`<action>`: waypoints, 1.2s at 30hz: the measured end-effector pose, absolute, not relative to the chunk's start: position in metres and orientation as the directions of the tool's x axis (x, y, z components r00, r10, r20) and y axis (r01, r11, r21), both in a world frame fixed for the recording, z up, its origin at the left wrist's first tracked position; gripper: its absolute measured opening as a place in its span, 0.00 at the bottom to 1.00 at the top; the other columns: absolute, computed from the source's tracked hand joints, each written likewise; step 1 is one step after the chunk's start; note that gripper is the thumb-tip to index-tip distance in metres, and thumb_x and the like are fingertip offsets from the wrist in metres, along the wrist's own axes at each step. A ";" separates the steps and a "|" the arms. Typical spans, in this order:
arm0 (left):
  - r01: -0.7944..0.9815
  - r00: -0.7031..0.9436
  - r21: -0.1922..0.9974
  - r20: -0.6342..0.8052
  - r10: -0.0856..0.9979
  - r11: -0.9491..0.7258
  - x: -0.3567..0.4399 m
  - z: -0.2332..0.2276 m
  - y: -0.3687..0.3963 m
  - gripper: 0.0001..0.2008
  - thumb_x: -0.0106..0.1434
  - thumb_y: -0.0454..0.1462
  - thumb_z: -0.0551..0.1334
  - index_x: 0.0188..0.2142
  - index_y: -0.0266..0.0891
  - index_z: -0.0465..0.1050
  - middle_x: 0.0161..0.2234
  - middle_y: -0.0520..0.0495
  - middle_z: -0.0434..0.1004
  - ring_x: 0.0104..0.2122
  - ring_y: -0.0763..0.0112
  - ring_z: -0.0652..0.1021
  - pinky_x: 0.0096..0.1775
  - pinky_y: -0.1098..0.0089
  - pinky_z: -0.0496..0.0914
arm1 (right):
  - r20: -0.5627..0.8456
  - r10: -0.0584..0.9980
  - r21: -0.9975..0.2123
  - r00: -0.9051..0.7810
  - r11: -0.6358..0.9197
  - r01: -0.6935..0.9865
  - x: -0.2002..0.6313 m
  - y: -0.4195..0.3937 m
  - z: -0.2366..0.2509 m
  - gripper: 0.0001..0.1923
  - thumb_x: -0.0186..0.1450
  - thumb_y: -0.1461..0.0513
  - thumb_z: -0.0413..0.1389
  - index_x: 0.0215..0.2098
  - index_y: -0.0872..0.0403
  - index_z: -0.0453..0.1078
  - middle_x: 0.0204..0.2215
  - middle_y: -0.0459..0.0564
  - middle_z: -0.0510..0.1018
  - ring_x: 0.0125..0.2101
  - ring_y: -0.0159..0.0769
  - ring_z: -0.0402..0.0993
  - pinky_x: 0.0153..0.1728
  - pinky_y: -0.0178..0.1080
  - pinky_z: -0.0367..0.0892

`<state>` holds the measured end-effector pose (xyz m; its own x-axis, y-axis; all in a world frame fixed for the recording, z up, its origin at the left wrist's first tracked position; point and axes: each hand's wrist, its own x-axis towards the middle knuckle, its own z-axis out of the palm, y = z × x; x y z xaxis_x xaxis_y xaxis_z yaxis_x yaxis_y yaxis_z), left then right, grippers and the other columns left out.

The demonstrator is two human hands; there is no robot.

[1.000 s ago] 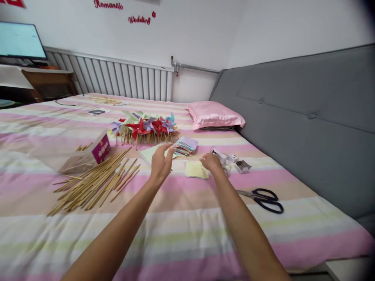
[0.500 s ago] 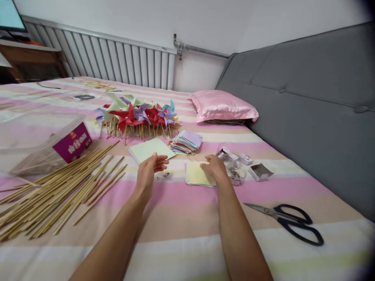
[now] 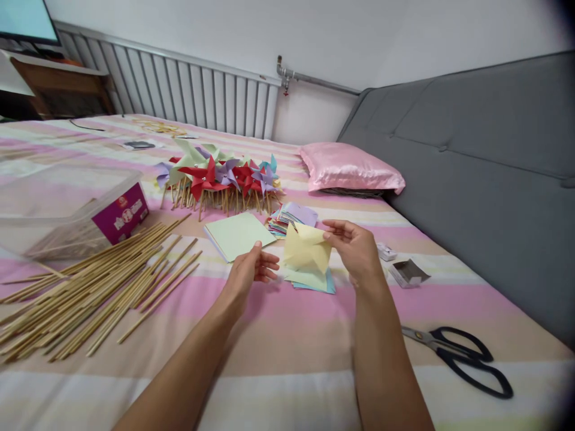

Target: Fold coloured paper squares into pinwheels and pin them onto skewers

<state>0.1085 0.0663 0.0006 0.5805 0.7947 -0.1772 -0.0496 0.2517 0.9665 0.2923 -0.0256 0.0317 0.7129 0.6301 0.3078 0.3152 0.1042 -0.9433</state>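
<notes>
While the right hand (image 3: 359, 251) holds a yellow paper square (image 3: 308, 242), its fingers clamped on the edge, I see the left hand (image 3: 249, 272) just beside it, fingers apart from the thumb. The square tilts over a small paper stack (image 3: 321, 283) on the bed (image 3: 278, 395), near scissors (image 3: 467, 360).

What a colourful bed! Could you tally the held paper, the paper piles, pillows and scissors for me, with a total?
Yellow sheet in the right hand: 1
Paper piles: 3 (pale-green-topped pile, mixed-colour pile, small pile below the yellow sheet)
Pink pillow: 1
Pair of scissors: 1
Total: 6
</notes>
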 end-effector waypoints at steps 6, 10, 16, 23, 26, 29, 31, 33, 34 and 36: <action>-0.002 0.720 0.818 -0.398 0.568 0.575 0.103 0.010 0.070 0.37 0.57 0.61 0.46 0.27 0.30 0.78 0.28 0.35 0.80 0.24 0.64 0.78 0.29 0.67 0.70 | 0.504 0.626 -0.863 0.595 0.390 0.321 0.270 -0.021 0.041 0.10 0.55 0.63 0.62 0.37 0.52 0.74 0.31 0.46 0.77 0.33 0.32 0.72 0.39 0.38 0.69; -0.236 0.795 0.650 -0.298 0.528 0.722 0.096 0.017 0.076 0.39 0.57 0.62 0.47 0.39 0.26 0.76 0.41 0.30 0.78 0.39 0.56 0.79 0.40 0.66 0.73 | 0.504 0.796 -0.857 0.336 0.412 0.308 0.271 -0.021 0.035 0.07 0.54 0.63 0.64 0.33 0.51 0.75 0.33 0.46 0.78 0.34 0.33 0.73 0.39 0.39 0.69; -0.311 0.725 0.683 -0.280 0.630 0.661 0.089 0.011 0.088 0.14 0.58 0.40 0.63 0.40 0.32 0.76 0.39 0.40 0.81 0.38 0.64 0.79 0.37 0.71 0.74 | 0.464 0.874 -0.834 0.143 0.377 0.403 0.277 -0.026 0.031 0.06 0.56 0.64 0.63 0.33 0.51 0.76 0.27 0.45 0.77 0.38 0.37 0.73 0.46 0.43 0.66; -0.343 0.628 0.777 -0.229 0.744 0.528 0.091 0.006 0.088 0.08 0.54 0.28 0.64 0.36 0.31 0.77 0.36 0.41 0.81 0.32 0.71 0.78 0.33 0.75 0.73 | 0.420 0.898 -0.765 0.133 0.272 0.584 0.277 -0.028 0.036 0.17 0.53 0.63 0.65 0.42 0.48 0.74 0.43 0.50 0.73 0.47 0.41 0.69 0.48 0.45 0.65; -0.354 0.599 0.777 -0.238 0.764 0.520 0.091 0.007 0.087 0.06 0.56 0.28 0.63 0.35 0.30 0.77 0.34 0.42 0.81 0.30 0.72 0.77 0.31 0.76 0.73 | 0.404 0.910 -0.726 0.092 0.258 0.637 0.274 -0.027 0.037 0.24 0.52 0.63 0.66 0.48 0.43 0.72 0.56 0.50 0.63 0.57 0.45 0.59 0.54 0.48 0.61; -0.355 0.614 0.771 -0.234 0.754 0.529 0.091 0.009 0.086 0.06 0.56 0.28 0.63 0.35 0.31 0.77 0.34 0.42 0.81 0.30 0.72 0.77 0.31 0.76 0.73 | 0.367 0.930 -0.729 0.026 0.271 0.628 0.269 -0.023 0.036 0.24 0.53 0.63 0.65 0.48 0.42 0.72 0.63 0.46 0.54 0.62 0.46 0.51 0.59 0.49 0.53; -0.353 0.626 0.765 -0.234 0.744 0.538 0.091 0.010 0.085 0.07 0.56 0.29 0.63 0.36 0.31 0.77 0.34 0.43 0.80 0.30 0.71 0.77 0.31 0.75 0.73 | 0.350 0.937 -0.740 0.002 0.275 0.614 0.266 -0.019 0.033 0.21 0.53 0.64 0.65 0.45 0.43 0.74 0.64 0.46 0.52 0.62 0.47 0.51 0.60 0.49 0.52; -0.354 0.634 0.759 -0.234 0.737 0.546 0.091 0.011 0.084 0.08 0.56 0.28 0.64 0.37 0.31 0.77 0.34 0.43 0.80 0.30 0.71 0.77 0.31 0.74 0.73 | 0.349 0.937 -0.755 -0.004 0.284 0.591 0.264 -0.016 0.029 0.17 0.53 0.64 0.65 0.41 0.45 0.76 0.63 0.46 0.54 0.62 0.46 0.51 0.60 0.49 0.51; -0.354 0.638 0.758 -0.233 0.734 0.548 0.091 0.011 0.083 0.09 0.56 0.28 0.64 0.37 0.31 0.77 0.34 0.43 0.80 0.30 0.71 0.77 0.31 0.74 0.72 | 0.354 0.935 -0.763 -0.003 0.290 0.577 0.263 -0.014 0.028 0.15 0.53 0.64 0.65 0.39 0.45 0.77 0.63 0.46 0.55 0.62 0.46 0.50 0.60 0.48 0.51; -0.345 0.648 0.760 -0.231 0.726 0.550 0.091 0.011 0.082 0.09 0.55 0.29 0.64 0.37 0.32 0.77 0.35 0.44 0.80 0.31 0.71 0.77 0.32 0.74 0.72 | 0.354 0.935 -0.787 0.000 0.298 0.540 0.263 -0.012 0.024 0.10 0.54 0.64 0.64 0.35 0.47 0.78 0.62 0.46 0.59 0.61 0.46 0.53 0.60 0.47 0.52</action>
